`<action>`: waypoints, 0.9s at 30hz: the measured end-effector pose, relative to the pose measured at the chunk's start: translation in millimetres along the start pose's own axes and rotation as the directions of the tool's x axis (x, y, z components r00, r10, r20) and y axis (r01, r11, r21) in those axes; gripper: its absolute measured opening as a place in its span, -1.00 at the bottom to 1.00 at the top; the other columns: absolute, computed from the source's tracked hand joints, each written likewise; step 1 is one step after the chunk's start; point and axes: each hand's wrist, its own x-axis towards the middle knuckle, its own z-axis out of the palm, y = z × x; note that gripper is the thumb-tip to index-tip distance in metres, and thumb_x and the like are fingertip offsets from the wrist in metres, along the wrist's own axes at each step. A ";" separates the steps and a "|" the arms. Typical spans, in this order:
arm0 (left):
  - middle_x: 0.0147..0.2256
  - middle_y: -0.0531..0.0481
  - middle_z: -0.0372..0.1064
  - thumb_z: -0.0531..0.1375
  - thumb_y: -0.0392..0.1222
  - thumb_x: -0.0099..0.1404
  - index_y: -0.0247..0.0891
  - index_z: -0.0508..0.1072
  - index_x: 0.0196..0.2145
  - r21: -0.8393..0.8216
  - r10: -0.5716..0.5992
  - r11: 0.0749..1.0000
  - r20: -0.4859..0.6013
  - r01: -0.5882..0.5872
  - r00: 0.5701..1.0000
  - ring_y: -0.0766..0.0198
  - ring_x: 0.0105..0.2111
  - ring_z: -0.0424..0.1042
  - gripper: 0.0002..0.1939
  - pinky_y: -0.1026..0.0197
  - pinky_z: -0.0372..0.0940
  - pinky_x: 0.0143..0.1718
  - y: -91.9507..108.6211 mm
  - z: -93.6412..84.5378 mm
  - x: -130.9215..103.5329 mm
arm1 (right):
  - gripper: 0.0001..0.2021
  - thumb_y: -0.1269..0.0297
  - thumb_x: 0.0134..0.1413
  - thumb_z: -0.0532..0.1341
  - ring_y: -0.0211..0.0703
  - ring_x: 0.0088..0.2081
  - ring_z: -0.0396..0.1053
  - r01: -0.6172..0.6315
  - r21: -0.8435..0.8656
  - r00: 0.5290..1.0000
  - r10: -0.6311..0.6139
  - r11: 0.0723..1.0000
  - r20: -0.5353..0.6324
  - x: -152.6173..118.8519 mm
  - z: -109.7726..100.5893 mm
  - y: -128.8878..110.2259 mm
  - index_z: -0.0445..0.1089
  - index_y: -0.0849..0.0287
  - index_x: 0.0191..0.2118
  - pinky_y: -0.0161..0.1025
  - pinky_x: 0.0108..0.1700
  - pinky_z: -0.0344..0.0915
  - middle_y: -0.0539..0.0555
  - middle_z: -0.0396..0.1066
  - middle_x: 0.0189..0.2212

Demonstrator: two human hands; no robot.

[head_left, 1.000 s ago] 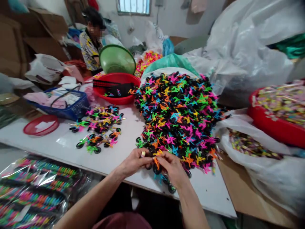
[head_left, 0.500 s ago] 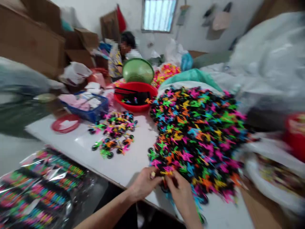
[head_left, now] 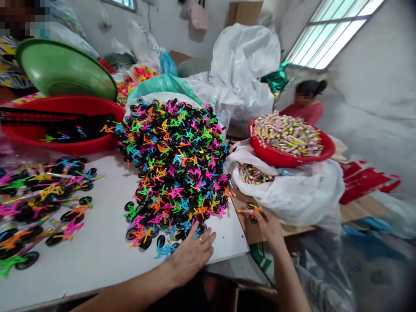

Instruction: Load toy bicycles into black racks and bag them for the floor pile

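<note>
Whitewashed walls (head_left: pixel 383 99) and a barred window (head_left: pixel 341 30) are now shown on the right, the view having been swung that way since the earlier frames. Through this turn, the blue basket and the clear packs of bicycles at the left have been lost from sight, while a co-worker (head_left: pixel 305 110) in a pinkish-red top has been brought into view behind a red basin (head_left: pixel 292 161) heaped with small wrapped sticks. On the white tabletop (head_left: pixel 107 242), a large pile of toy bicycles (head_left: pixel 178 160) is spread in mixed bright colours, with a smaller group of bicycles (head_left: pixel 48 190) to its left. Half a second ago both hands were held together at the near edge of the pile, over an orange piece; they are now parted. The left hand (head_left: pixel 193 249) is laid palm down at that edge, its fingers loosely spread; whether anything is touched beneath them cannot be told. By the right hand (head_left: pixel 269 225), carried out past the table's right edge, an orange and yellow toy bicycle (head_left: pixel 251 212) with dark wheels is pinched between thumb and fingers. It is held above brown cardboard (head_left: pixel 238 201), just beside a white sack (head_left: pixel 292 190) in which more wrapped sticks are seen.
</note>
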 end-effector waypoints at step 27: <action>0.21 -0.09 0.08 -0.09 -0.12 0.35 -0.22 0.39 -0.03 0.193 0.092 0.978 -0.036 -0.083 0.995 0.06 0.25 -0.10 -0.62 -0.21 -0.11 0.18 -150.7 -20.1 -57.5 | -0.29 -0.09 0.10 -0.04 0.47 0.01 0.22 0.446 -0.040 0.833 -0.431 0.894 -0.347 6.3 181.5 -128.7 0.29 0.58 0.04 0.23 -0.07 0.21 0.61 0.26 -0.06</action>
